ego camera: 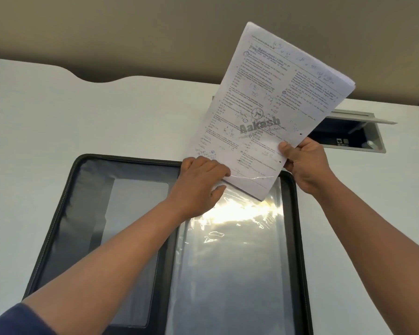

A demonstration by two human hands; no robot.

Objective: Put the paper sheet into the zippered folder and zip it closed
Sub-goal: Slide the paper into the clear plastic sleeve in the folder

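A black zippered folder [65,204] lies open flat on the white desk, its zip track running round the rim. Its right half carries a shiny clear plastic sleeve [232,262]. A printed paper sheet [269,110], apparently a few pages together, tilts up and away over the folder's top right corner. Its lower edge sits at the sleeve's top opening. My right hand [305,165] grips the paper's lower right corner. My left hand [201,182] pinches the sleeve's top edge at the paper's lower left corner, thumb under the plastic.
The white desk [58,112] has a curved cut-out along its far edge. An open cable hatch [356,139] with a raised grey lid is sunk into the desk just behind the paper, at the right. The folder's left half has a dark pocket with a window.
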